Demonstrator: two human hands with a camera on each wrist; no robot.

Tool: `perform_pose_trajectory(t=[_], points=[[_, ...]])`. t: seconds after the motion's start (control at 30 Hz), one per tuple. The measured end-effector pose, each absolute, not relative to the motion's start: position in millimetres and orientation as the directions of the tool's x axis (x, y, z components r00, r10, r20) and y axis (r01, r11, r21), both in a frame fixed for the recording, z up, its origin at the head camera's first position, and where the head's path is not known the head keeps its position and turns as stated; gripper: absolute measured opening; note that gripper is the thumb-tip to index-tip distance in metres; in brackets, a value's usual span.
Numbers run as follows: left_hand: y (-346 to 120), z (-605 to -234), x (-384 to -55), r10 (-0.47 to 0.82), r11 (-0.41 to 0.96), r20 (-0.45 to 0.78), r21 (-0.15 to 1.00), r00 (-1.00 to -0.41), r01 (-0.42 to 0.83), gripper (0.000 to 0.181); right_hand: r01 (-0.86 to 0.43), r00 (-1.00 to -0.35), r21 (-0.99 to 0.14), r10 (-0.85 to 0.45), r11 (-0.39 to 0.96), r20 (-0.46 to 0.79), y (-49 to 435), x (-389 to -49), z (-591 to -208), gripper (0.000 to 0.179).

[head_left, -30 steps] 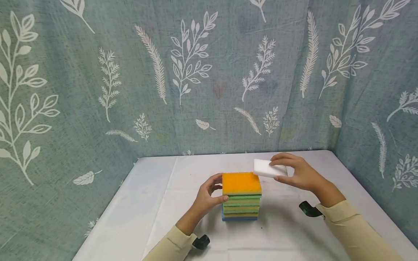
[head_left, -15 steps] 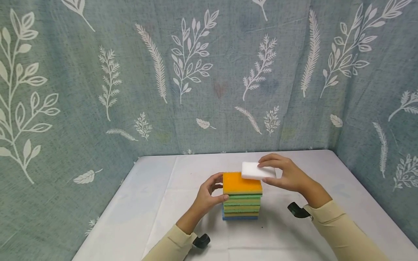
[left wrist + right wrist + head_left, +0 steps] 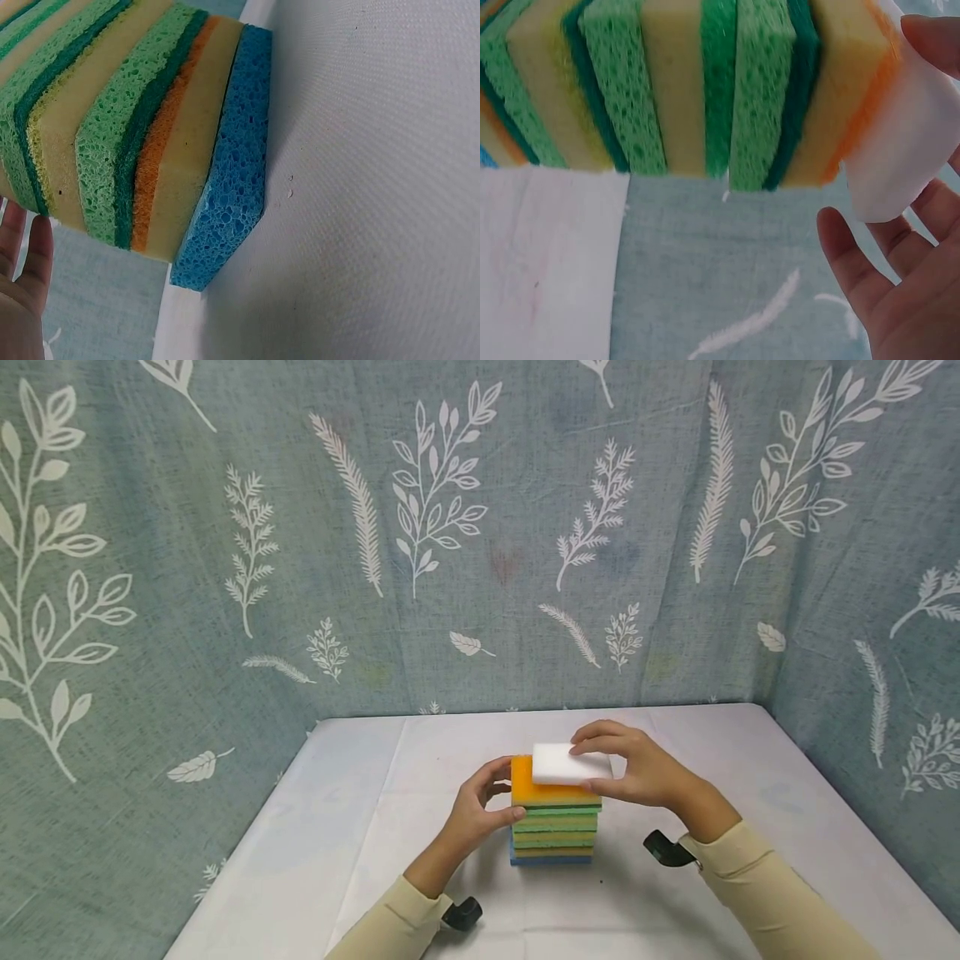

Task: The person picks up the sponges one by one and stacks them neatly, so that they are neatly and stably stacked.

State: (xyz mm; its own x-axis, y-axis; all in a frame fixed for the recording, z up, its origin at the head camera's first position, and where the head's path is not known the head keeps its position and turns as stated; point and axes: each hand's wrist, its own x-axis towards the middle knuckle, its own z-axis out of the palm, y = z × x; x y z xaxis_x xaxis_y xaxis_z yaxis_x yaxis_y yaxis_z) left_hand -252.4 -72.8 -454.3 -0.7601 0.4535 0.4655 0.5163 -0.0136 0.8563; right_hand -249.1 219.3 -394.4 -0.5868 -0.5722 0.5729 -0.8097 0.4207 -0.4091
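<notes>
A tall stack of sponges (image 3: 556, 835) stands on the table, layered in green, yellow and orange, with a blue sponge (image 3: 232, 165) at the bottom. On its top lies an orange-faced sponge (image 3: 522, 783). My left hand (image 3: 476, 806) holds the upper left side of the stack, thumb at the front corner and fingers bent along the side. My right hand (image 3: 645, 768) pinches a white sponge (image 3: 558, 763) by its right end, over the right part of the orange top. In the right wrist view the white sponge lies close against the orange face; whether it fully touches is unclear.
A white cloth (image 3: 420, 852) covers the table. Patterned blue-green curtains (image 3: 480, 568) hang at the back and both sides. A dark wrist-worn device (image 3: 462, 914) sits at the left cuff, and another dark device (image 3: 667, 848) at the right.
My right hand has moved left and slightly down, carrying the white sponge from beside the stack's right edge to over the orange top. My left hand has stayed in place.
</notes>
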Motion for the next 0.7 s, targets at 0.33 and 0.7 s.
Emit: perform_pose_trajectory(t=[0.33,0.7], points=[[-73.2,-453.9,-251.9,0.453,0.006,0.443,0.867,-0.774,0.499,0.066,-0.83,-0.557,-0.41,-0.591,0.378,0.584,206.0,-250.6,-396.0,0.036],[-73.3,-455.2,-253.6,0.457,-0.015,0.454,0.864,-0.765,0.504,0.066,-0.844,-0.536,-0.398,-0.601,0.36,0.593,198.4,-253.3,-397.8,0.036]])
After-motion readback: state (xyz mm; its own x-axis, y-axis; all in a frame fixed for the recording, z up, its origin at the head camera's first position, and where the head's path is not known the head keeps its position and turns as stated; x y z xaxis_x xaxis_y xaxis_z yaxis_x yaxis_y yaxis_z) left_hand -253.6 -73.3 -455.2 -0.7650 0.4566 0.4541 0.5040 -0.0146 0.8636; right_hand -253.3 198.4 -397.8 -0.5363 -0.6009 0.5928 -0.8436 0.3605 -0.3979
